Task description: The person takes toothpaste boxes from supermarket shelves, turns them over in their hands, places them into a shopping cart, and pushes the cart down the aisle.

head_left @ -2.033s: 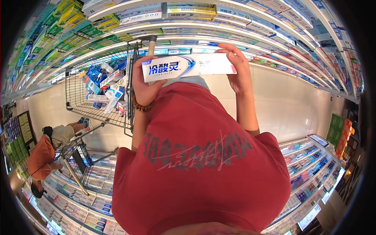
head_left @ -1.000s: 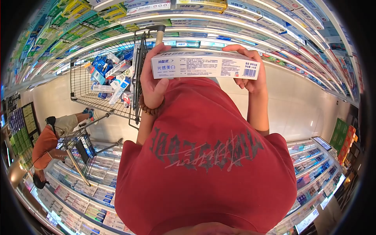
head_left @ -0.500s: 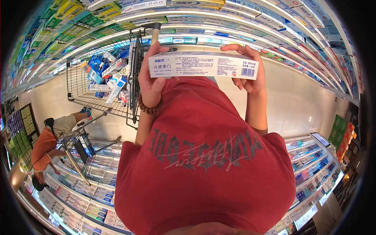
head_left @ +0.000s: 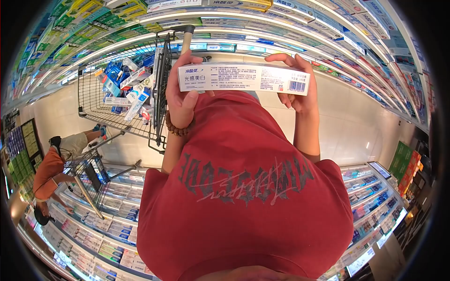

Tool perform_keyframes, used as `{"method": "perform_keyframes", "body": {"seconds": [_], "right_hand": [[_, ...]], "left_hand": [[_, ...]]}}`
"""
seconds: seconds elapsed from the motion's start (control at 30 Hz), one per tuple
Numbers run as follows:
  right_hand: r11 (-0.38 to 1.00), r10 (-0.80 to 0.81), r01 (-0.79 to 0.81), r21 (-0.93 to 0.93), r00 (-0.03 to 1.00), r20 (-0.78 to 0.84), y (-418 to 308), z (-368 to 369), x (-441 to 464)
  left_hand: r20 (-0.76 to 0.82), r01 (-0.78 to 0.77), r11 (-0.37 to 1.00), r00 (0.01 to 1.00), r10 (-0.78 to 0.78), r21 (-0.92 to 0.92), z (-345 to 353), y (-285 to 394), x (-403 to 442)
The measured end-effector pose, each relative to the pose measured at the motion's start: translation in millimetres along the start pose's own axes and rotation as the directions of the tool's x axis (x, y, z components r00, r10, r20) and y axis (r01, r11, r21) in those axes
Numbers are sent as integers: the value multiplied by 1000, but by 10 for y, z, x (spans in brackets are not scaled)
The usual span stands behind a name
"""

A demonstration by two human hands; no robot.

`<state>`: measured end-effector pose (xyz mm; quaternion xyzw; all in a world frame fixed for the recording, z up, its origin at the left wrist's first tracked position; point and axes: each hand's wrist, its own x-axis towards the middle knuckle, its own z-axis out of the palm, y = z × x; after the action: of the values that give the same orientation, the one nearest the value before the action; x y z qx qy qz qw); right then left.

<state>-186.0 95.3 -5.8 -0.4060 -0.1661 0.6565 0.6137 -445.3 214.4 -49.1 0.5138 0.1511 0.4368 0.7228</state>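
Observation:
A long white toothpaste box is held level in front of my chest, its printed side and barcode facing up at me. My left hand grips the box's left end, thumb along the lower edge and fingers behind. At the other end, my right hand closes around the box, with the index finger bent over the top edge and other fingers underneath. Just left of my left hand stands a wire shopping cart with a pile of boxed goods in it.
Shelves of boxed goods curve across the front. More stocked shelves run behind me. At the left, a person in an orange top bends by a second cart. Pale floor shows on both sides of me.
The toothpaste box has tipped slightly, so its upper narrow face no longer shows and the printed side is more face-on. The person in orange appears slightly farther left.

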Motion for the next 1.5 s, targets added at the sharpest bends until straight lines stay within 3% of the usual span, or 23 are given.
{"method": "perform_keyframes", "body": {"seconds": [0.37, 1.5], "right_hand": [[995, -44, 32, -91, 991, -129, 22, 29, -5], [994, -33, 12, -112, 982, -188, 29, -49, 164]], "left_hand": [[-6, 17, 1000, 1000, -17, 8, -5, -31, 7], [-74, 35, 999, 997, -32, 35, -57, -27, 74]]}}
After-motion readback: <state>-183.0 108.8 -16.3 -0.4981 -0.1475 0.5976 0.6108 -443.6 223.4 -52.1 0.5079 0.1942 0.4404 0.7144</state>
